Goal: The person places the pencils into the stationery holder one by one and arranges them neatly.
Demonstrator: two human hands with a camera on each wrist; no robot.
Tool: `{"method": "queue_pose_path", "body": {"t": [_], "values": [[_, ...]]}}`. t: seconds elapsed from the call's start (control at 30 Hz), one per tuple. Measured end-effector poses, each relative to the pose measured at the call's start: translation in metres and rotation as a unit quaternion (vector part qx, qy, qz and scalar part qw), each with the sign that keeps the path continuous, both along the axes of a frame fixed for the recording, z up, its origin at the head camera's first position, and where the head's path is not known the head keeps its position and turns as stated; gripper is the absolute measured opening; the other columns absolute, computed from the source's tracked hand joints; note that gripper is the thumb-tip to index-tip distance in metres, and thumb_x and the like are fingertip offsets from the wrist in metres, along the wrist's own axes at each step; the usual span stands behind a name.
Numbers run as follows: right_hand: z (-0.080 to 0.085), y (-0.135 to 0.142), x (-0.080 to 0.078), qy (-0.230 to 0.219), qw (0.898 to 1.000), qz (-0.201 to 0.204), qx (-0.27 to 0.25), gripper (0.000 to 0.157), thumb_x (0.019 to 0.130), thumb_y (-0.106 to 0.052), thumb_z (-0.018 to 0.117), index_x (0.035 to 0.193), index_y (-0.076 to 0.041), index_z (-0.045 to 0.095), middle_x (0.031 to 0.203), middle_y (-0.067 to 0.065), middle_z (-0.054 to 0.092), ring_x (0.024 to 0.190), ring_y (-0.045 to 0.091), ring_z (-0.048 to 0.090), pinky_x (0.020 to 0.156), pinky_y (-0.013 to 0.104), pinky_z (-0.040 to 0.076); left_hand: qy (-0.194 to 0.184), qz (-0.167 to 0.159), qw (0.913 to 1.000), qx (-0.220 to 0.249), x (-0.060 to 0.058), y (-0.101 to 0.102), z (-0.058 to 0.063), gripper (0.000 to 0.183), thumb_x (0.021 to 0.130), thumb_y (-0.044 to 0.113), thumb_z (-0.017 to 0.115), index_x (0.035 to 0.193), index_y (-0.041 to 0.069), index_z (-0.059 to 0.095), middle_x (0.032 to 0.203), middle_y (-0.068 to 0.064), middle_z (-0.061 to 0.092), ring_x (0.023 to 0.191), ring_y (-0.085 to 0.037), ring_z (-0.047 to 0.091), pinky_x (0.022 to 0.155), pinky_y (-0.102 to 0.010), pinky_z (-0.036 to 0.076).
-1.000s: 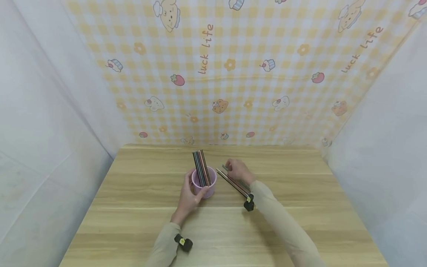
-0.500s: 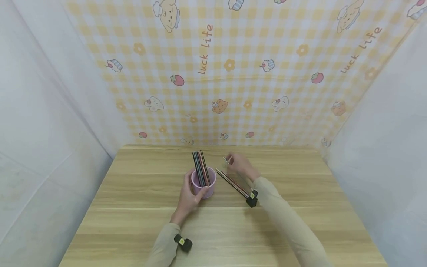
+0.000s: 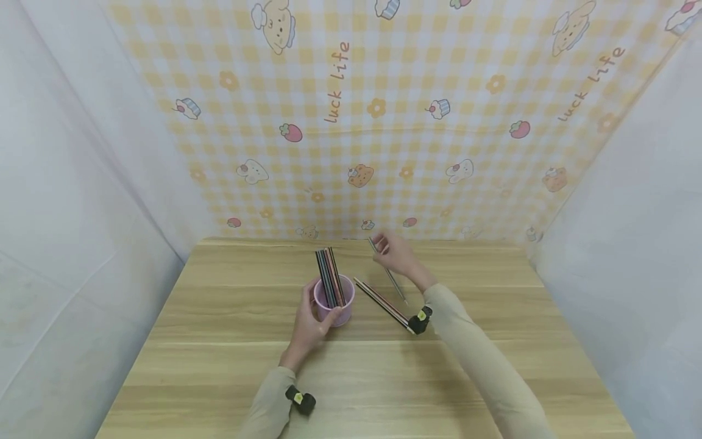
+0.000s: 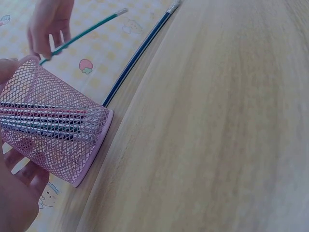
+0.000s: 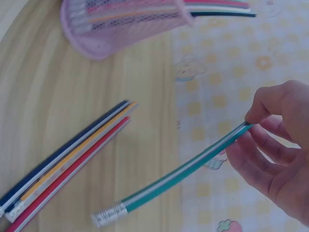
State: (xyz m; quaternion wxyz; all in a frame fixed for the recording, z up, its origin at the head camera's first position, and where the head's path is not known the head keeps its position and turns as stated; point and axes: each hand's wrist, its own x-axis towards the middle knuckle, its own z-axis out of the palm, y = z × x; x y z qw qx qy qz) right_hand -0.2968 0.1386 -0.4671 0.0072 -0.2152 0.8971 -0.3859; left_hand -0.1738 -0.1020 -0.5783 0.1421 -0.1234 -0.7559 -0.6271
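A pink mesh pencil cup (image 3: 343, 316) stands on the table with a bundle of pencils (image 3: 330, 274) leaning in it. My left hand (image 3: 308, 326) grips the cup's side, thumb at the near rim. Above the table, right of the cup, my right hand (image 3: 397, 253) pinches a green-and-white striped pencil (image 5: 178, 171) near one end. That pencil slants down, its metal-banded eraser end lowest. Between cup and right arm lie several loose pencils, among them a dark blue one (image 5: 65, 150), an orange one (image 5: 79, 157) and a red one (image 5: 72, 174).
The wooden table (image 3: 362, 390) extends around both hands. Behind it hangs a yellow checked cloth (image 3: 406, 140) with cartoon prints. White cloth walls (image 3: 82, 201) close in the left and right sides.
My right hand has lifted the green pencil off the table and moved up, toward the back cloth. My left hand and the cup have stayed in place.
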Motion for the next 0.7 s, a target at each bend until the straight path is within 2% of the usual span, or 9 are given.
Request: {"method": "queue_pose_path", "body": {"t": [0.23, 0.33, 0.5, 0.7], "values": [[0.018, -0.004, 0.005, 0.023, 0.998, -0.026, -0.056, 0.036, 0.083, 0.0, 0.068, 0.118, 0.001, 0.058, 0.099, 0.016, 0.065, 0.086, 0.031, 0.068, 0.081, 0.04, 0.062, 0.007, 0.001, 1.0, 0.002, 0.0, 0.0, -0.001, 0.082, 0.084, 0.011, 0.082, 0.151, 0.006, 0.035, 0.146, -0.018, 0.053, 0.131, -0.034, 0.055, 0.113, -0.056, 0.045], [0.024, -0.004, 0.007, 0.028, 0.996, -0.031, -0.073, 0.037, 0.084, -0.001, 0.068, 0.119, 0.001, 0.057, 0.101, 0.017, 0.064, 0.088, 0.031, 0.067, 0.079, 0.038, 0.062, 0.002, 0.001, 1.0, 0.001, 0.0, 0.0, 0.0, 0.083, 0.084, 0.011, 0.082, 0.152, 0.005, 0.034, 0.146, -0.018, 0.053, 0.131, -0.034, 0.055, 0.113, -0.055, 0.045], [0.032, -0.005, 0.012, 0.036, 0.992, -0.031, -0.115, 0.037, 0.085, 0.001, 0.066, 0.12, 0.002, 0.056, 0.102, 0.017, 0.064, 0.088, 0.03, 0.066, 0.072, 0.028, 0.06, -0.005, 0.002, 1.0, -0.001, 0.0, 0.0, 0.0, 0.084, 0.083, 0.011, 0.082, 0.152, 0.004, 0.033, 0.146, -0.018, 0.053, 0.132, -0.033, 0.054, 0.114, -0.052, 0.045], [0.041, -0.012, 0.017, 0.034, 0.982, -0.025, -0.186, 0.035, 0.086, 0.008, 0.064, 0.12, 0.007, 0.055, 0.105, 0.022, 0.062, 0.09, 0.03, 0.064, 0.069, 0.017, 0.058, -0.008, 0.001, 1.0, 0.001, 0.0, 0.0, 0.0, 0.084, 0.084, 0.011, 0.081, 0.152, 0.003, 0.033, 0.146, -0.018, 0.053, 0.133, -0.033, 0.054, 0.115, -0.051, 0.044]]}}
